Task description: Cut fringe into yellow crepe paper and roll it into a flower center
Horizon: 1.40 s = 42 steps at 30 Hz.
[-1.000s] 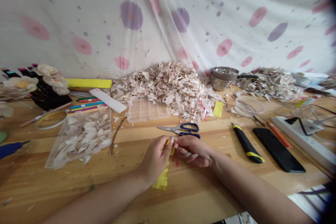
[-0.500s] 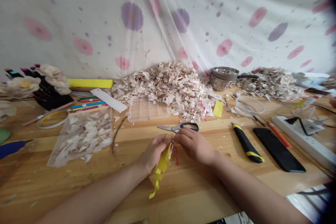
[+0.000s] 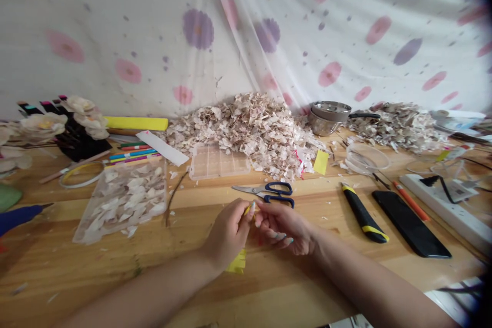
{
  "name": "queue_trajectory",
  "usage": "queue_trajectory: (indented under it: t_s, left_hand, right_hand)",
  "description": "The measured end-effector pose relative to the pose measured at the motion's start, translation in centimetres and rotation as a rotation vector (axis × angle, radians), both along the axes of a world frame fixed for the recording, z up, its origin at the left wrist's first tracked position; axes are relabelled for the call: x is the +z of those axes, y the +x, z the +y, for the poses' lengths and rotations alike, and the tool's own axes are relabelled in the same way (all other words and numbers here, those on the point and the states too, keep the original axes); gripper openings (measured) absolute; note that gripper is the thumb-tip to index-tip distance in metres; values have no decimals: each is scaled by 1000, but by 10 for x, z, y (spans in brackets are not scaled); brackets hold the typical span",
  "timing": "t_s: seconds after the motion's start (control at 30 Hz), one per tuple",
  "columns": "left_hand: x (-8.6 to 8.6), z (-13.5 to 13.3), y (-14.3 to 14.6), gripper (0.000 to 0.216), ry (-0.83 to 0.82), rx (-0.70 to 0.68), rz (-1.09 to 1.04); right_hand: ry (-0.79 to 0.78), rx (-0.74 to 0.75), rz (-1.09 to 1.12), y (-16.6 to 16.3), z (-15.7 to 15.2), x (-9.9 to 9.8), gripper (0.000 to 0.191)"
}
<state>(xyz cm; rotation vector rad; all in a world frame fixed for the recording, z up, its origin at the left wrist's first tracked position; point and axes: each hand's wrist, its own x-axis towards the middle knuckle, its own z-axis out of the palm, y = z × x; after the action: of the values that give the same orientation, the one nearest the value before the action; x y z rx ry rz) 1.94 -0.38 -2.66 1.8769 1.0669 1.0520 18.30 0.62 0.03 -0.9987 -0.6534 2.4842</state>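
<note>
I note L hand (image 3: 230, 228) closed in a pinch on fringed yellow strip (image 3: 237, 262), over near-centre tabletop (image 3: 292, 287); R hand (image 3: 286, 228) part-curled alongside, hold unclear. Rec. light, even tension; fringe uncreased.

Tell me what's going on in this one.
A person is working at a wooden table with bare hands. The left hand holds a yellow strip, whose slit lower end shows below that hand. The right hand meets it fingertip to fingertip; exactly what it pinches is too small to tell. Scissors lie just beyond the hands, and behind them rises a heap of pale flakes.
</note>
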Motion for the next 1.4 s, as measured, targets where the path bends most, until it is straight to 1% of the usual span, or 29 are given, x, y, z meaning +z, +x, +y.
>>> queue_trajectory:
  t_s: [0.07, 0.13, 0.2, 0.3, 0.4, 0.5, 0.6, 0.67, 0.73, 0.8, 0.83, 1.0, 1.1, 1.13, 1.17, 1.2, 1.23, 1.27, 1.3, 1.33, 1.37, 1.4]
  left_hand:
    - [-2, 1, -2, 18, 73, -4, 48]
    - [-4, 1, -3, 16, 131, -26, 65]
    - [-3, 2, -3, 17, 153, -39, 63]
    - [0, 2, -2, 18, 116, -21, 36]
    - [3, 3, 0, 21, 49, 2, -1]
    - [1, 4, 2, 25, -59, 14, -48]
    - [-3, 8, 3, 28, -246, -38, -189]
    - [-6, 10, 4, 30, -373, -92, -309]
    - [-7, 12, 4, 32, -444, -113, -384]
    - [-7, 13, 3, 33, -461, -93, -414]
    - [-7, 14, 3, 33, -465, -78, -423]
    - [-5, 12, 6, 36, -572, -57, -503]
    - [-5, 11, 9, 38, -649, -81, -531]
    - [-5, 11, 10, 39, -669, -93, -531]
    - [-5, 10, 11, 41, -681, -102, -527]
    - [-6, 10, 11, 42, -684, -103, -522]
    - [-6, 9, 11, 42, -677, -93, -517]
    - [-7, 8, 11, 42, -657, -70, -512]
    - [-7, 7, 11, 41, -629, -38, -507]
    - [-7, 5, 10, 39, -601, -4, -506]
    - [-8, 4, 9, 37, -559, 29, -494]
    - [-8, 2, 7, 34, -498, 56, -461]
  right_hand:
    - [-10, 35, 40, 2, 2, -1, 51]
    - [-20, 28, 53, 2, 2, -2, 51]
    - [-28, 12, 44, 1, 2, -2, 45]
    - [23, -24, -8, -1, 0, 0, 31]
    - [130, -96, -68, -2, -2, 1, 24]
    - [243, -161, -124, -2, -1, -1, 23]
    - [391, -197, -234, -3, 1, -6, 29]
    - [495, -184, -311, -4, 3, -10, 36]
    - [599, -161, -369, -5, 4, -13, 41]
    - [746, -150, -447, -5, 3, -16, 42]
    - [851, -151, -507, -5, 3, -17, 41]
    - [1498, -138, -797, 2, 2, -17, 28]
    - [1930, -41, -890, 11, 7, -12, 24]
    - [2051, 10, -900, 15, 9, -10, 25]
    - [2125, 60, -896, 18, 11, -8, 27]
    - [2150, 83, -886, 20, 12, -7, 27]
    - [2124, 79, -871, 21, 14, -6, 27]
    - [2046, 48, -853, 21, 14, -6, 26]
    - [1914, -3, -832, 20, 14, -7, 27]
    - [1730, -66, -802, 17, 13, -8, 30]
    - [1515, -125, -762, 13, 12, -9, 33]
    - [1254, -164, -698, 9, 11, -11, 39]
